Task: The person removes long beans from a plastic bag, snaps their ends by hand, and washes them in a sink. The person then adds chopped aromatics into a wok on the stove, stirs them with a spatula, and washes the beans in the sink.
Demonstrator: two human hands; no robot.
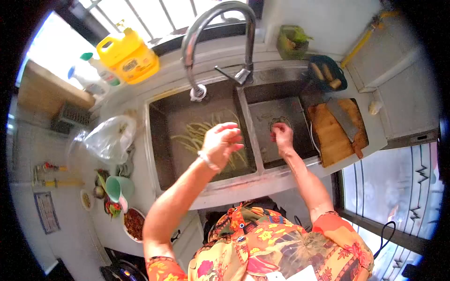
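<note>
Long green beans (192, 132) lie in water in the left basin (164, 159) of the double sink. My left hand (222, 143) is over these beans, with a pale band at its wrist. Its fingers are loosely bent, thumb apart from them, and nothing shows between them. Over the right basin (260, 110), near its drain, is my right hand (283, 138). Those fingertips are drawn together, and whatever they may hold is too small to make out. A tall metal faucet (250, 42) arches above the left basin.
Right of the sink lies a wooden cutting board (328, 140) with a cleaver (341, 119) on it. A dark basket (323, 58) stands behind. At left are a yellow jug (133, 61), a plastic bag (110, 140), a green cup (117, 188) and a bowl of red food (134, 225).
</note>
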